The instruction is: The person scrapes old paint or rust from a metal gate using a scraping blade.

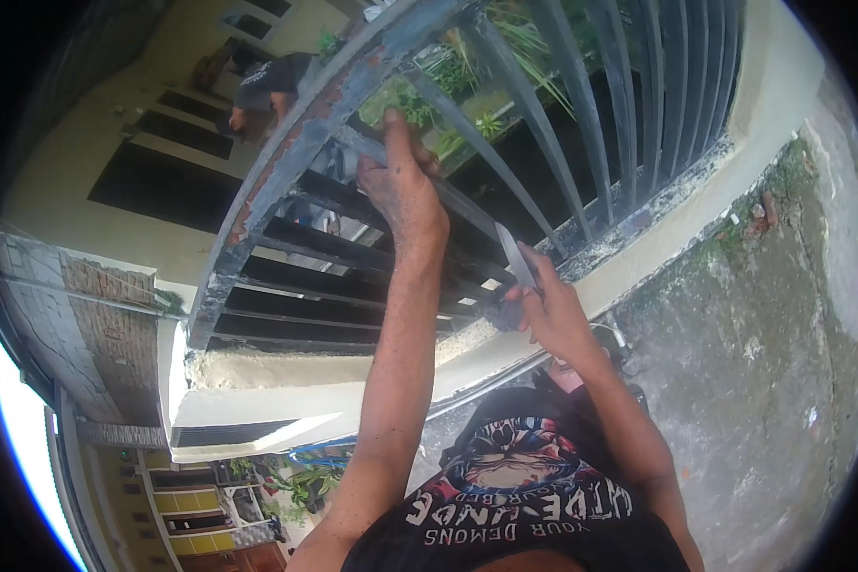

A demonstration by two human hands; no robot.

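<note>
A dark metal fence (567,124) with many bars stands on a low cream wall; its curved top rail (300,138) shows peeling paint and rusty patches. High on the fence, my left hand (405,181) is wrapped round one of the bars just below the rail. My right hand (548,310) is lower, near the foot of the bars, closed on a flat grey blade-like tool (515,255). The tool's tip points up and touches or nearly touches a bar. Something dark and crumpled (507,313) is beside my right fingers, partly hidden.
Behind the fence, green plants (486,124) grow. A person (272,86) in dark clothes is beyond the rail at the upper left. A stained concrete ground (734,353) lies right of the low wall (286,386). Potted plants (300,486) stand at the lower left.
</note>
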